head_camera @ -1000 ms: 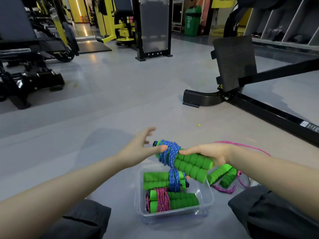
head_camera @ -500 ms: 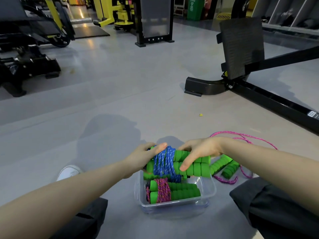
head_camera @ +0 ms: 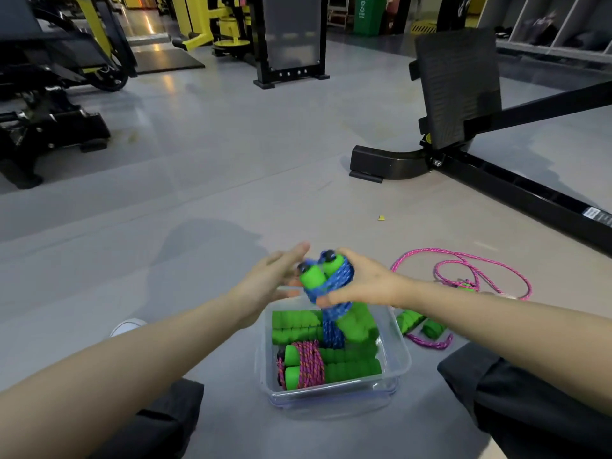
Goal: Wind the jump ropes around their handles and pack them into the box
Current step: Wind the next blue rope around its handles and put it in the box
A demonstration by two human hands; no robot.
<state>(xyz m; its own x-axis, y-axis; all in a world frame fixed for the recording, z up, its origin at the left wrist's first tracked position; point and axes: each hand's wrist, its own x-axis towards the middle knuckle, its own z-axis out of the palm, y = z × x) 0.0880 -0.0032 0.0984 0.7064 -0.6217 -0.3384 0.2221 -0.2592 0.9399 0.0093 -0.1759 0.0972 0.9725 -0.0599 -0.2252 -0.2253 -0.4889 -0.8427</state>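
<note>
Gripping blue jump rope, right hand, above box

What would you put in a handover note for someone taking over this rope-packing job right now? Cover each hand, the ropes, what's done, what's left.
Right hand grips the blue-wound rope, tilted, lower end in the box. Left hand open beside it.
Done: one blue bundle and one pink bundle lie packed.
Left: set this one down, then wind and pack the loose pink rope on the floor.
</note>
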